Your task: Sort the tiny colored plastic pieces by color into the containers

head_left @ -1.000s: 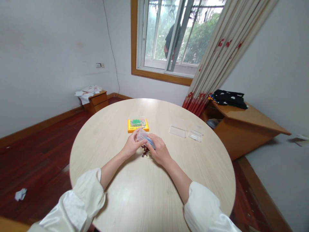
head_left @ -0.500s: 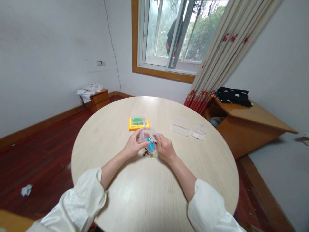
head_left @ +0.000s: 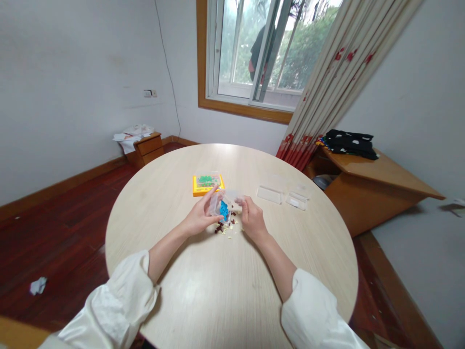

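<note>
Head view: left fingers [head_left: 209, 195] clamped on clear plastic box [head_left: 213, 204], right fingers [head_left: 248, 206] pinching translucent lid [head_left: 234, 195]; tilting could spill small blue pieces [head_left: 224, 210].

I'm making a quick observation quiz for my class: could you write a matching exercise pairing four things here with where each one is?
Things
1. small bright blue pieces
2. small dark red and cream pieces
3. flat yellow rectangular box
4. black cloth with white spots

Places
A. on the brown wooden cabinet, right of the table
B. on the pale round table, just beyond the left hand
C. inside the clear plastic box in the left hand's grip
D. scattered loose on the tabletop, near the hands

Pairs: 1-C, 2-D, 3-B, 4-A
</note>
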Tool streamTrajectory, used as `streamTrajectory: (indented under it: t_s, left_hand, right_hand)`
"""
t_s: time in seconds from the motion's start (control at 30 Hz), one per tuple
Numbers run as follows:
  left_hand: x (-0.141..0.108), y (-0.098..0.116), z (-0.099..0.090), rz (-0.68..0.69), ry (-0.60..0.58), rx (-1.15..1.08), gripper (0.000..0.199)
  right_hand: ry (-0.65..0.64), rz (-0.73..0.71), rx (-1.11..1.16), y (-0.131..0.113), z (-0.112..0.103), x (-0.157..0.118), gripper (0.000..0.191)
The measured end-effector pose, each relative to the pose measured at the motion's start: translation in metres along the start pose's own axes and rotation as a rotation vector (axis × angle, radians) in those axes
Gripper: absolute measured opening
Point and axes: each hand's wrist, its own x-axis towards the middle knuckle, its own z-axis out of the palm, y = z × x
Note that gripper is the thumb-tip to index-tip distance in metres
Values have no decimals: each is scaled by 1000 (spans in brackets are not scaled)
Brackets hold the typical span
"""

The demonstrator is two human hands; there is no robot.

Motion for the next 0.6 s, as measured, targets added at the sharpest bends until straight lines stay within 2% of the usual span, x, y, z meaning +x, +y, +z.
streamTrajectory:
  t_s: [0.23,0.6]
  left_hand:
    - [-4,7,-1,26,-15,114,86]
    - [-6,10,-3,58,-70,188,77]
  right_hand:
    - [79,89,33,4,-1,0,36]
    - [115,137,88,7,-1,0,35]
